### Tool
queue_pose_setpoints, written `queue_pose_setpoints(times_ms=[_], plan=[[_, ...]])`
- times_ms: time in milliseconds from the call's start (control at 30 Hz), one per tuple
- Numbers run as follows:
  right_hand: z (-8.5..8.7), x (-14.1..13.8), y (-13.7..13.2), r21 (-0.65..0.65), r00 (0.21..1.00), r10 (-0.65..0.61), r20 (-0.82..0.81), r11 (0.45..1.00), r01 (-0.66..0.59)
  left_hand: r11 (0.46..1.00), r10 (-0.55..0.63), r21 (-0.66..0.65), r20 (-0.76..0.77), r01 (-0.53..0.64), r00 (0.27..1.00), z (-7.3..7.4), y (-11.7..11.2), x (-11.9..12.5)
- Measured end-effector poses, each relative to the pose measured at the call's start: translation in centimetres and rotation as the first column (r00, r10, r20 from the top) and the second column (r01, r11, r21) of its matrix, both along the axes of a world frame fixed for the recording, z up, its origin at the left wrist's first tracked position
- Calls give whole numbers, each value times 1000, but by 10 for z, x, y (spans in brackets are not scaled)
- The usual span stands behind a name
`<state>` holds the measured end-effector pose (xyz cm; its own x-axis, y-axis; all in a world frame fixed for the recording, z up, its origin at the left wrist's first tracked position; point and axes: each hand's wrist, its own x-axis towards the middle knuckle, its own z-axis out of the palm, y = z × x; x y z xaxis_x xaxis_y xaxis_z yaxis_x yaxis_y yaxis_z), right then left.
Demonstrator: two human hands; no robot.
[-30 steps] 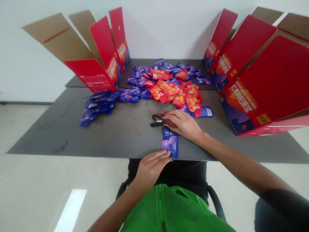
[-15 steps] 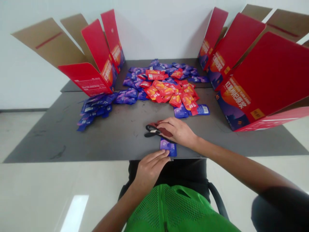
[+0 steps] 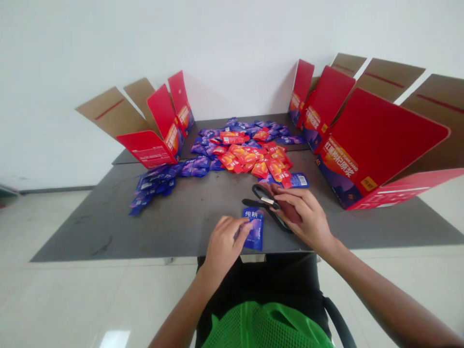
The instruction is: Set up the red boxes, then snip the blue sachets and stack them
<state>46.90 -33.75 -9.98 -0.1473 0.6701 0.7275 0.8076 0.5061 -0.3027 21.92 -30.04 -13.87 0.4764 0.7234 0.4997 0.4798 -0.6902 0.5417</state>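
Observation:
A blue-purple sachet [image 3: 256,237] lies near the table's front edge, its white lettering facing up. My left hand [image 3: 225,239] has its fingers curled, with thumb and forefinger pinching at the sachet's left side. My right hand [image 3: 306,215] is closed around a reddish-brown flat item with a black looped strap [image 3: 261,193]. A small whitish piece shows on the strap. My palm and fingers hide much of the brown part, so its exact kind is unclear. The strap's loose end sits just above the top of the sachet.
Beyond my hands lie piled red sachets [image 3: 250,157] and blue sachets [image 3: 203,164], with another blue heap [image 3: 152,186] at the left. Open red cartons stand on the left [image 3: 145,147] and right [image 3: 377,145] of the grey table [image 3: 108,232]. A white wall is behind.
My right hand has moved right with the strapped item, uncovering the sachet's upper part. My left hand's fingers have gone from stretched out to curled at the sachet. The camera view has tilted up.

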Motion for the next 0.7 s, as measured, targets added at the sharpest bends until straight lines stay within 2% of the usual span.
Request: queue_pose_setpoints(times_ms=[133,233,367,533,700], plan=[[-17,24,-32,-21,980,-175,-97,985,174,978,187,118,-139,-171,973,-5,31,26],[-33,38,-51,-39,957,-267,-118,964,264,966,242,155,-267,-206,933,-10,47,44],[-51,49,-65,-61,927,-345,-147,939,339,986,141,-33,-350,-162,926,-8,56,55],[-64,50,-62,-59,911,-373,-172,928,369,978,51,-179,-294,-107,954,2,64,57],[-67,48,-58,-56,902,-381,-206,924,378,972,9,-232,-140,-42,990,29,63,56]])
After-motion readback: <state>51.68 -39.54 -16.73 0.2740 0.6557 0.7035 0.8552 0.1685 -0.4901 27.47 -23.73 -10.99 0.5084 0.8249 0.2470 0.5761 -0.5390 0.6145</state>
